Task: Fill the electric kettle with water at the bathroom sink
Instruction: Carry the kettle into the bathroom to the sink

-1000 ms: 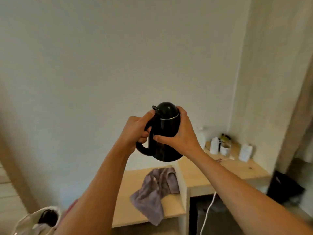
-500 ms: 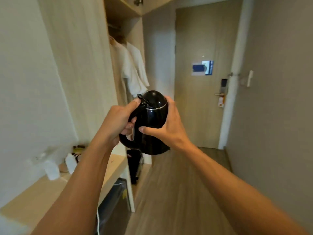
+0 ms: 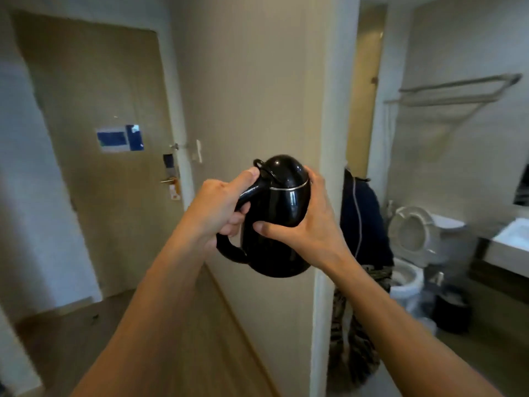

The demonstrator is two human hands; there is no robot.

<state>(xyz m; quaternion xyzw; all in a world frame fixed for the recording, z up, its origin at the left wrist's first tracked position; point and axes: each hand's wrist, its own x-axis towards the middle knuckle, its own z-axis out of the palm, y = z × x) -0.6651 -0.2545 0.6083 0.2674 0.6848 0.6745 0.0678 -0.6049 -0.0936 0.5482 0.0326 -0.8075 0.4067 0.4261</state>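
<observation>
A glossy black electric kettle (image 3: 282,207) with its lid down hangs in the air at arm's length, centre of view. My left hand (image 3: 220,209) is wrapped around its handle, thumb resting near the lid lever. My right hand (image 3: 312,224) cups the kettle's body from the right side. Behind it stands a beige wall end. The white bathroom sink (image 3: 512,242) shows at the far right edge, through the open doorway.
A white door frame (image 3: 329,138) edges the bathroom opening just right of the kettle. Inside are a toilet (image 3: 412,239) with raised seat, a dark bin (image 3: 452,309), a towel rack (image 3: 458,90) and hanging dark clothes (image 3: 363,224). The entrance door (image 3: 108,156) is on the left.
The view has swung right, from the desk wall past the wardrobe and corridor to the bathroom doorway. Both hands keep the same hold on the kettle.
</observation>
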